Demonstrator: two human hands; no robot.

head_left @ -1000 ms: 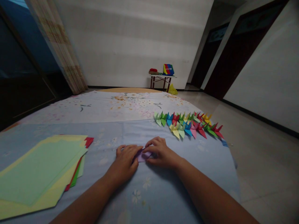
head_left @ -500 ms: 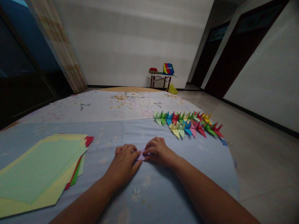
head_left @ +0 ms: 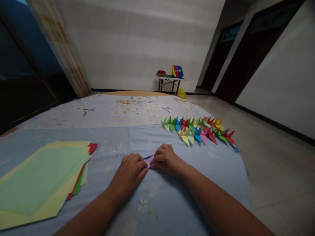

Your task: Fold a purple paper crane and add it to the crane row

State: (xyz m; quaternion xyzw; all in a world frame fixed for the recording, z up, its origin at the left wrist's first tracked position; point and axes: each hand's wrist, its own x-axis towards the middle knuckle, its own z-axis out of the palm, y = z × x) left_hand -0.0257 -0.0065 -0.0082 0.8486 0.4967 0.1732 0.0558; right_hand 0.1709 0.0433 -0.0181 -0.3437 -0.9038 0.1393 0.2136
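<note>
Between my hands, on the blue part of the tablecloth, is a small piece of folded purple paper. My left hand pinches its left side between thumb and fingers. On the other side my right hand grips it, fingers curled and thumb low. A darker folded edge of the paper shows along the top; the rest is covered by my fingers. To the right, beyond my right hand, folded paper cranes in several colours stand in two rows.
A stack of coloured paper sheets, pale green and yellow on top with red and green beneath, lies at the left. The round table's edge runs down on the right. Against the wall stands a small folding table with a colourful box.
My left fingers have drawn in closer to the paper's lower corner. More of the purple paper shows now, with its upper edge lifted between my hands.
</note>
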